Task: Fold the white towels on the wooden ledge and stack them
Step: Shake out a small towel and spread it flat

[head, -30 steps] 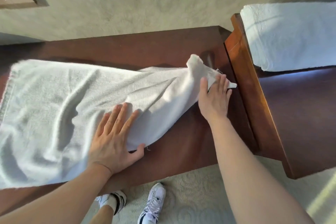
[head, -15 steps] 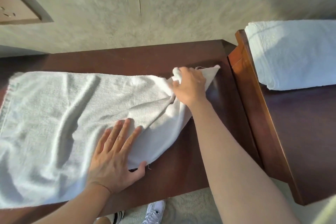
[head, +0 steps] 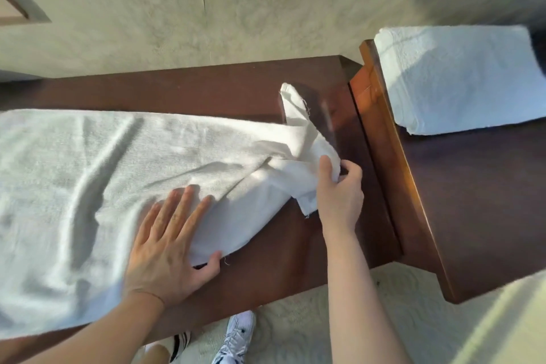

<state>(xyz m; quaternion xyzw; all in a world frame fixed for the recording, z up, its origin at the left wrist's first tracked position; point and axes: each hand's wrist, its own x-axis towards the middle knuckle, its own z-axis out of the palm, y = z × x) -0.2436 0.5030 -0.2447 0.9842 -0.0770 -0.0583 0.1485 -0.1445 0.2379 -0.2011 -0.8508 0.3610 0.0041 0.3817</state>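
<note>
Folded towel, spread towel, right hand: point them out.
folded towel [head: 461, 77], head view, sunlit top face.
spread towel [head: 88, 174], head view, rumpled middle.
right hand [head: 339, 189], head view, back of hand.

The spread white towel [head: 103, 186] runs off the left edge, so its far end cannot be seen. The left hand [head: 168, 245] lies flat on it and hides the cloth beneath the palm. The right hand [head: 339, 192] covers the towel's right corner where the fingers close on it (the fingertips themselves are tucked behind the fabric). The folded towel [head: 461, 80] at upper right is cut by the right edge, and a dark blurred shape overlaps its top corner. The wooden ledge [head: 206, 89] is hidden under the cloth. One sneaker [head: 236, 337] is cropped at the bottom edge.
</note>
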